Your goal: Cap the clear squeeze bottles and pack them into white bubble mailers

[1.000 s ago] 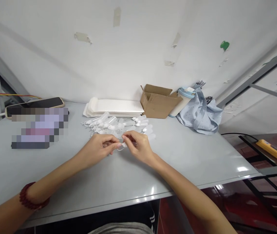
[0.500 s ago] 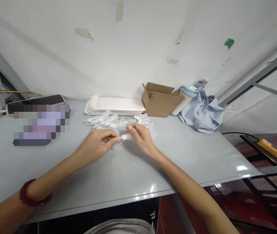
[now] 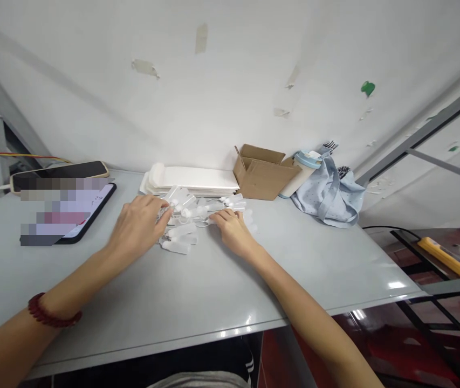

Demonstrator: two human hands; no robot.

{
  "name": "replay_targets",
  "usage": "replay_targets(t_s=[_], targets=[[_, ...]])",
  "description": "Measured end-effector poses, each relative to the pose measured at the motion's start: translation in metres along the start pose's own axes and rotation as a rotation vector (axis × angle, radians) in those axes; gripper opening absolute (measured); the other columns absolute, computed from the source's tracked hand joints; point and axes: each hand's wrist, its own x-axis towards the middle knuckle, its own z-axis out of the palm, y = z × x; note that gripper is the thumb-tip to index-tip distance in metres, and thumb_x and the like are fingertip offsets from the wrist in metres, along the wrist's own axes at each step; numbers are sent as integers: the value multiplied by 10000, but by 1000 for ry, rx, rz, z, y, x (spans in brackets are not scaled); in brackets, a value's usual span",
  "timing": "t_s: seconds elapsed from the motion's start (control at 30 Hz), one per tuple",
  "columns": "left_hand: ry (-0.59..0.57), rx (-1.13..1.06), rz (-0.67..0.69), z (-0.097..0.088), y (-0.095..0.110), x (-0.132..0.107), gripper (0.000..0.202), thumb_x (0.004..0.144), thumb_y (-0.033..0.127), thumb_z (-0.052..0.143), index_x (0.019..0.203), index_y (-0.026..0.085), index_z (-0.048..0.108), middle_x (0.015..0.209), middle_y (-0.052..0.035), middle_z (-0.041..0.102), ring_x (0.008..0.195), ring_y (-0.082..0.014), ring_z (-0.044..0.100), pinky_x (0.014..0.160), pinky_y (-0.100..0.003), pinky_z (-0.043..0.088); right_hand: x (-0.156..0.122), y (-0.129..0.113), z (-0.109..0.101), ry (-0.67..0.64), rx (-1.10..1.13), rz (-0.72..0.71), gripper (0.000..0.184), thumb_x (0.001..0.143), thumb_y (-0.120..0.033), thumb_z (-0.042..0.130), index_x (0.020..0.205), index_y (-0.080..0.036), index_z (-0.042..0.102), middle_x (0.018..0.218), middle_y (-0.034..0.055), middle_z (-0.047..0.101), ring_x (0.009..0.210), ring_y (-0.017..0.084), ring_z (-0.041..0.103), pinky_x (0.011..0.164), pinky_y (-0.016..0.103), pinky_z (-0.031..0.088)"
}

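Small translucent plastic tubes (image 3: pixel 176 247) with white ends and thin cord loops lie in a loose pile on the grey table (image 3: pixel 197 302). My left hand (image 3: pixel 138 223) is at the pile's left side, thumb and index apart, their tips by the tubes; its other fingers are partly hidden. On the right side my right hand (image 3: pixel 233 230) rests palm down, fingers stretched out over the tubes near a white cord. Its thumb is hidden, and I see nothing held in it.
Behind the pile lies a stack of white flat strips (image 3: pixel 197 178). An opened cardboard box (image 3: pixel 264 175), a cup with a blue lid (image 3: pixel 300 172) and a light blue fabric bag (image 3: pixel 329 194) stand to the right. Two phones (image 3: pixel 88 215) lie at left, one with a cable attached.
My hands have moved apart from the tube they held together. The left hand has gone left and up to the pile; the right has lowered onto its right side. A tube now lies at the front.
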Motion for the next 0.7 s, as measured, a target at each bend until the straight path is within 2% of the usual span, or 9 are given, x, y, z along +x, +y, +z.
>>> replay_targets(t_s=[0.23, 0.43, 0.57, 0.7], targets=[[52, -102, 52, 3, 6, -5, 245, 905, 366, 433, 965, 209, 613, 987, -93, 690, 985, -295, 618, 802, -414, 478, -5, -1, -7, 82, 62, -21, 457, 853, 37, 394, 1228, -154, 571, 1187, 140, 651, 1137, 277, 526, 921, 425, 370], [99, -143, 176, 9, 13, -11, 256, 926, 358, 439, 982, 188, 621, 978, -80, 693, 969, -268, 622, 814, -391, 485, -14, -7, -18, 237, 211, -58, 297, 946, -148, 428, 1200, -167, 581, 1121, 135, 660, 1066, 268, 566, 895, 405, 398], [80, -179, 247, 9, 17, -14, 265, 942, 343, 436, 1055, 188, 619, 992, -79, 692, 974, -259, 620, 850, -392, 477, -17, -12, -22, 318, 296, -61, 275, 1003, -250, 382, 1163, -162, 588, 1071, 115, 688, 988, 249, 588, 879, 396, 398], [31, -215, 233, 7, 20, -15, 352, 938, 372, 445, 1198, 175, 576, 980, -83, 680, 921, -251, 627, 802, -377, 486, -18, -17, -25, 357, 407, -34, 263, 1017, -292, 383, 1121, -190, 603, 1069, 89, 706, 961, 224, 607, 876, 375, 400]])
